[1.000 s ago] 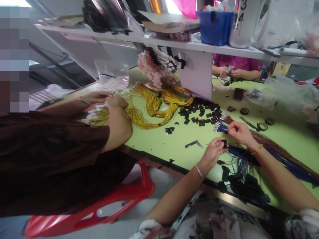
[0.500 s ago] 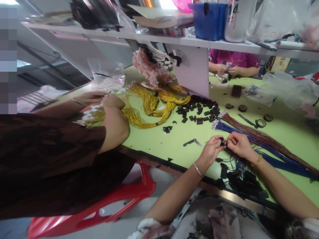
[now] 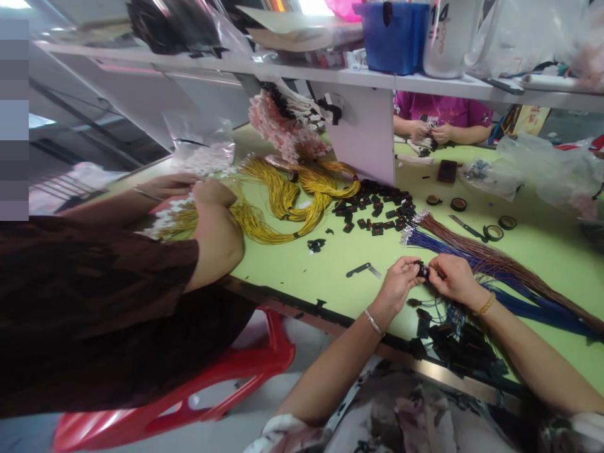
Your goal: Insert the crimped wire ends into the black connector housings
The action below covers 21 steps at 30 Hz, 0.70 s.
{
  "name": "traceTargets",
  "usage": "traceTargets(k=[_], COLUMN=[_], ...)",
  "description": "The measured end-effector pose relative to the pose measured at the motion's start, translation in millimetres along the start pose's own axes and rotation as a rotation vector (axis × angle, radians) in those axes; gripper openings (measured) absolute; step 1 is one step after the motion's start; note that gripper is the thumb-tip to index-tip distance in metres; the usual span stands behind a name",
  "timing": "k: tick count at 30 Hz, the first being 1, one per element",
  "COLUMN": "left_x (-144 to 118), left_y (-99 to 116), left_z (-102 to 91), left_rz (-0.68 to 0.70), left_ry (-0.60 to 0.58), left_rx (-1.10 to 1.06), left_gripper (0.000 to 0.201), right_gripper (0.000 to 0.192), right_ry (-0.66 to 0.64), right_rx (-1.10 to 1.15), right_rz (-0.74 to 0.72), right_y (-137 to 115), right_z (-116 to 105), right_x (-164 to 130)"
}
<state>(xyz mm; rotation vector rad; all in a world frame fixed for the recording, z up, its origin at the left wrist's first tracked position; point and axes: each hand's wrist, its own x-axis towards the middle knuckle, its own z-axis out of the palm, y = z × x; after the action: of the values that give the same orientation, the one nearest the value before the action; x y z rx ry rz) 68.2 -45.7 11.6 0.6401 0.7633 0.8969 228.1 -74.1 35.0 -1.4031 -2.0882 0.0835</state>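
Observation:
My left hand [image 3: 399, 281] pinches a small black plastic connector housing [image 3: 420, 269] between thumb and fingers, just above the table. Against the housing's right side, my right hand [image 3: 453, 277] has its fingertips closed; what lies between them is too small and hidden to make out. Below both hands is a pile of black housings [image 3: 465, 349] with thin blue wires [image 3: 453, 314] at the table's front edge. Behind my right hand lie a bundle of brown wires [image 3: 491, 258] and a bundle of blue wires [image 3: 465, 257], both with silvery terminals at their ends.
Loose black housings [image 3: 377, 211] are scattered beyond my hands. A folding blade [image 3: 361, 270] lies left of them; tape rolls [image 3: 493, 233] lie right. Yellow wire bundles [image 3: 302, 214] reach toward a co-worker's arm [image 3: 219, 233]. Another person [image 3: 443, 116] works opposite, under a shelf [image 3: 283, 70].
My right hand has shifted slightly left and turned, bringing its fingertips closer against the black housing. My left hand stays nearly in place, the housing tilted a little differently.

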Motion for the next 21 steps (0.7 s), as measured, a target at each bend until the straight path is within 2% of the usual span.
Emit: traceTargets(k=[8, 15, 21], left_x=[1.3, 1.3, 0.9], left_y=[0.5, 1.9, -0.2], left_z=[-2.4, -2.5, -2.7], left_rz=[-0.009, -0.023, -0.023], left_ry=[0.002, -0.010, -0.016], left_rx=[-0.042, -0.064, -0.036], left_gripper=[0.026, 0.023, 0.027], right_gripper=[0.009, 0.007, 0.009], right_ry=[0.013, -0.011, -0.111], right_rx=[-0.150, -0.121, -0.112], right_rz=[-0.187, -0.114, -0.055], right_y=[4.0, 6.1, 1.8], right_z=[5.0, 3.0, 5.2], right_x=[-1.0, -1.9, 0.3])
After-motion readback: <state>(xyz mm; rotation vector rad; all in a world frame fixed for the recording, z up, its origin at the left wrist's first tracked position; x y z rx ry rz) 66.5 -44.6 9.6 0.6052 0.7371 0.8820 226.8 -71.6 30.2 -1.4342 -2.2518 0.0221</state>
